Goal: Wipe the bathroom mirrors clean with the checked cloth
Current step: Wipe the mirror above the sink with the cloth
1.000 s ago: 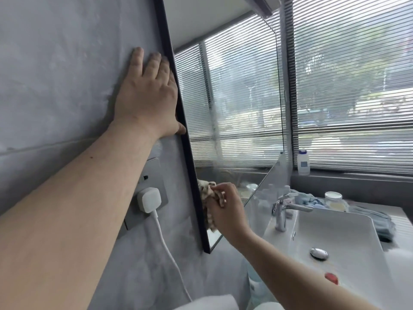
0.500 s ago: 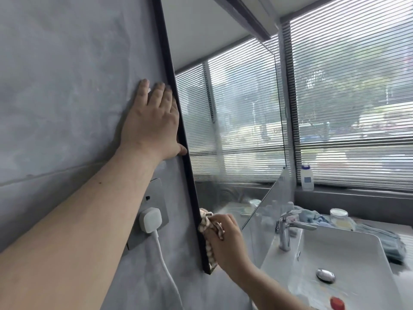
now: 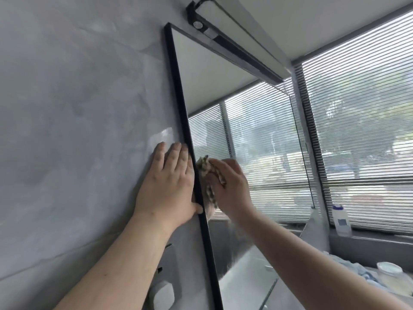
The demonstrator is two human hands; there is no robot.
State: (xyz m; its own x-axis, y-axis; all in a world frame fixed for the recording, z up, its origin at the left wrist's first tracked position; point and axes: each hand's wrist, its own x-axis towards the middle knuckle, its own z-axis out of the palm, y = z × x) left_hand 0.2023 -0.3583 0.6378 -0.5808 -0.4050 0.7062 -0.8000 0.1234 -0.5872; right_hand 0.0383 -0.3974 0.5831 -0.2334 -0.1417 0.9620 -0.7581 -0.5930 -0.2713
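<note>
— Where do we have the checked cloth [image 3: 209, 175] right now?

— Bunched in our right hand [image 3: 230, 189], fingers curled round it, pressing it against the mirror [image 3: 257, 142] just inside the black frame [image 3: 185, 121], about halfway up the glass.

— And our left hand [image 3: 169, 182]?

— Flat on the grey wall [image 3: 78, 108], fingers straight and close together, with the thumb hooked over the frame edge. Only the frame separates our two hands; the cloth is almost touching the left fingers.

— What else is around us?

— A light bar [image 3: 234, 45] sits along the top of the mirror. Below our left forearm we see a white plug [image 3: 162, 295] in a wall socket. To the right stand the window blinds [image 3: 362, 130], a white bottle [image 3: 340, 220] on the sill, and lower down a blue cloth [image 3: 348, 267] and a small round jar [image 3: 390, 268].

— Anything in the cloth's way?

— Nothing lies against the glass. Above our right hand the mirror runs open to the light bar, and rightward to its thin far edge near the blinds; below, our own right forearm crosses in front of the lower glass.
</note>
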